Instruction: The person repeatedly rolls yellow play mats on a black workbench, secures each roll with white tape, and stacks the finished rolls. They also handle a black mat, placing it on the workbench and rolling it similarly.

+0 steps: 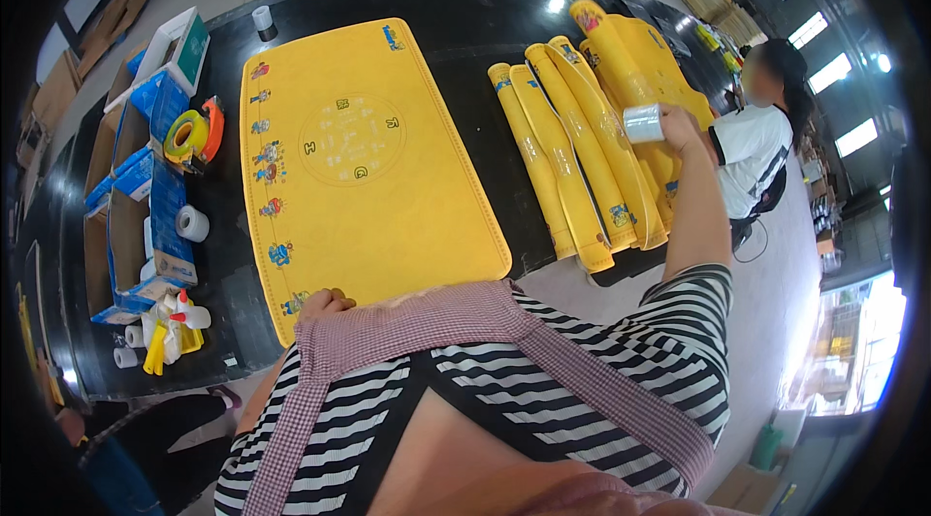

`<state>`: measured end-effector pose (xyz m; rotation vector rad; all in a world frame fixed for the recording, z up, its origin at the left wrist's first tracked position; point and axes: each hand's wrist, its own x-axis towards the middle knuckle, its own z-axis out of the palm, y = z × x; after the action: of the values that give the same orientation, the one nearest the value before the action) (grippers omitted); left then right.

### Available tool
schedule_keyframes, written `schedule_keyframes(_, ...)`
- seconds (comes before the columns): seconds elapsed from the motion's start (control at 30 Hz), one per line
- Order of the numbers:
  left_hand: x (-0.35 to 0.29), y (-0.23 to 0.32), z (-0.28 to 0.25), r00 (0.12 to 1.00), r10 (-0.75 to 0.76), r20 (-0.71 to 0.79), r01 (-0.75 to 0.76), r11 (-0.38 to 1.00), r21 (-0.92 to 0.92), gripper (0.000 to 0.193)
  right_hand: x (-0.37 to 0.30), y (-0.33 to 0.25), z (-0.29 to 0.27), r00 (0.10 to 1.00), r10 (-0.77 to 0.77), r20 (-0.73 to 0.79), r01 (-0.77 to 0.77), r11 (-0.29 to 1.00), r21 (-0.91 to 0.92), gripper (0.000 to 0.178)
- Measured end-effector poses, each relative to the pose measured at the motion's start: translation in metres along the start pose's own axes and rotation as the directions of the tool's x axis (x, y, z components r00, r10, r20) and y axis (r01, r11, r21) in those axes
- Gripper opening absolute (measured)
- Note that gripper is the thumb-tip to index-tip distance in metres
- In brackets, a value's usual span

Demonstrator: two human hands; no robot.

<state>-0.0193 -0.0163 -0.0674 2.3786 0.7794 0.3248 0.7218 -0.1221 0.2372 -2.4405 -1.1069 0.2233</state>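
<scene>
Far to the left of the left hand (325, 304), open cardboard boxes with blue flaps (145, 196) stand along the edge of the black surface (456, 21). A yellow-and-orange tape dispenser (194, 135) sits on them, a white tape roll (192, 223) lies just beside them, and a cluster of yellow and white bottles (173, 330) stands nearer the person.

The left hand rests at the near edge of a large yellow mat (364, 162) spread flat on the surface. Its fingers look curled on the mat's corner, though the checked apron (436, 322) hides most of the hand, so I cannot tell whether it grips the mat or merely presses on it.

To the right of that hand, beyond the mat, several rolled yellow mats (572, 157) lie side by side, their ends reaching the surface's edge.

The right hand (679, 128) is raised above these rolls, fingers closed around a roll of clear tape (643, 123), which sits at the left side of the hand, over the rolled mats. Just right of this hand, another person in a white shirt (752, 157) stands by the surface.
</scene>
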Motion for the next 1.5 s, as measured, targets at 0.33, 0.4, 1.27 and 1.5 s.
schedule_keyframes(0.33, 0.000, -0.005, 0.004, 0.999, -0.003, -0.048, -0.004, 0.989, -0.151, 0.028, 0.026, 0.059, 0.047, 0.990, 0.103, 0.092, -0.131, 0.909, 0.395, 0.031)
schedule_keyframes(0.4, 0.015, 0.016, -0.020, 0.991, 0.127, 0.029, -0.129, 0.990, 0.063, 0.028, 0.020, 0.067, 0.032, 0.996, 0.070, -0.053, -0.054, 0.965, 0.257, 0.032)
schedule_keyframes(1.27, -0.011, 0.055, -0.046, 0.990, 0.104, 0.100, -0.119, 0.980, 0.157, 0.038, -0.179, -0.115, 0.254, 0.821, -0.570, -0.040, 0.571, 0.817, 0.078, 0.019)
schedule_keyframes(1.5, -0.008, 0.064, -0.053, 0.967, 0.195, 0.163, -0.237, 0.924, 0.299, 0.028, -0.251, -0.109, 0.316, 0.401, -0.801, 0.445, 0.743, 0.568, 0.354, 0.024)
